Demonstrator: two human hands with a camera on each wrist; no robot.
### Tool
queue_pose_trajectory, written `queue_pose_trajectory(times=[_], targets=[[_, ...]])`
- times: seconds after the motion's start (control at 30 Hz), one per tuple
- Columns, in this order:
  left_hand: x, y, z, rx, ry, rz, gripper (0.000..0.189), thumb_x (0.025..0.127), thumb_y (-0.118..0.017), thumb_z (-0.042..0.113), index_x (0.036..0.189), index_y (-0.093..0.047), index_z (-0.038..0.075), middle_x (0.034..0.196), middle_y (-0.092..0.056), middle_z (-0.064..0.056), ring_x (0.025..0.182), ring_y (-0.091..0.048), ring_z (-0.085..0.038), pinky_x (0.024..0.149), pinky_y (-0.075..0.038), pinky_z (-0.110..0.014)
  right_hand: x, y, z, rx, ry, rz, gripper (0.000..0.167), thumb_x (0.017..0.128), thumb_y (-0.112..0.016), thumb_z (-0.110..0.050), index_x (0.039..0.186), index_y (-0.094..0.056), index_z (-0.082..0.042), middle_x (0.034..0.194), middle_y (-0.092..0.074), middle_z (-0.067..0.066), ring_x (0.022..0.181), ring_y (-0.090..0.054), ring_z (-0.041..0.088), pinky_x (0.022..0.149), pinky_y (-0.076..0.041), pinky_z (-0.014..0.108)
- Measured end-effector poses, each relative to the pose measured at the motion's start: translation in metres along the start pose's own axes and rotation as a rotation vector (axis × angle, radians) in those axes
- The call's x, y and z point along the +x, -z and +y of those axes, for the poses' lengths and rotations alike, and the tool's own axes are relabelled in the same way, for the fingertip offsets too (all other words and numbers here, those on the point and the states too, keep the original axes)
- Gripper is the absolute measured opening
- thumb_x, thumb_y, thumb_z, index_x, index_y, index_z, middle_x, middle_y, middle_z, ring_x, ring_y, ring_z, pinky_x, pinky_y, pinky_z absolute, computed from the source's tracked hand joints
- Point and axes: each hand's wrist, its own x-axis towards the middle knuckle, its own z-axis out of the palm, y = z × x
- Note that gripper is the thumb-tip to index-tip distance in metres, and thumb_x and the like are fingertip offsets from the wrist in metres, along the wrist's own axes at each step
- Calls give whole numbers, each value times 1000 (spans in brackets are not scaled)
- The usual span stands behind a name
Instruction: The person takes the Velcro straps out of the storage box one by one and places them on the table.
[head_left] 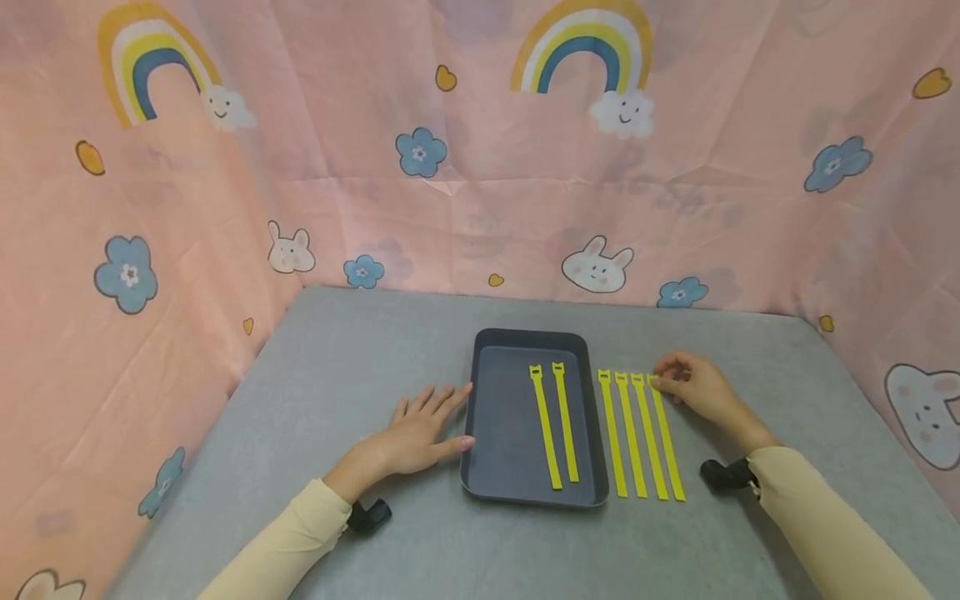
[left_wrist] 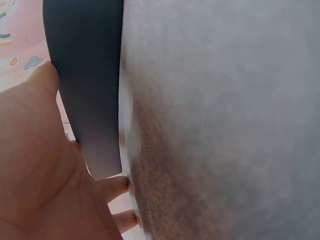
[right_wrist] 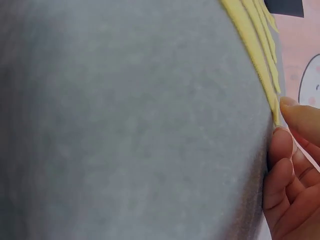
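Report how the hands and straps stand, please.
Left hand touching tray; right hand pinching rightmost yellow strap. Two straps in tray, four to its right. Nothing visibly blocking.

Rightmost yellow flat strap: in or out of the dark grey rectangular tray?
Out: the strap lies on the mottled grey table, right of the tray, its far end pinched by the right hand.

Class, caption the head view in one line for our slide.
Left fingers touch a dark tray; right fingers pinch the rightmost yellow strap.
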Motion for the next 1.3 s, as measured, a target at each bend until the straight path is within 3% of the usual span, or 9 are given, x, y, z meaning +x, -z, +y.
queue_pose_trajectory(times=[0.3, 0.63, 1.03, 1.3], targets=[[1, -1, -1, 6, -1, 7, 80, 97, -43, 65, 159, -1, 38, 169, -12, -6, 156, -3, -39, 117, -6, -71, 2, 11, -5, 25, -14, -4, 31, 98, -64, -24, 117, -58, 0, 101, -60, 18, 66, -58, 10, 58, -52, 27], [0, 1, 1, 0, -1, 6, 80, 97, -45, 64, 160, -3, 36, 168, -13, -7, 156, -4, -40, 116, -6, -72, 1, 22, -44, 31, 1, 38, 39, 98, -63, -33, 121, -59, -2, 108, -59, 17, 76, -59, 12, 62, -52, 22], [0, 0, 1, 2, 5, 3, 80, 97, -44, 65, 159, -2, 38, 169, -12, -7, 156, -4, -39, 117, -5, -72, 6, 12, -89, 86, 82, -6, 35, 96, -66, -27, 120, -60, -2, 105, -62, 17, 65, -61, 23, 58, -51, 29], [1, 0, 1, 7, 3, 2, 81, 96, -44, 65, 160, -2, 37, 169, -12, -7, 156, -4, -39, 117, -5, -72, 13, -3, -106, 127, 118, -49, 35, 97, -65, -28, 123, -58, -6, 106, -62, 15, 68, -62, 31, 58, -52, 32]])
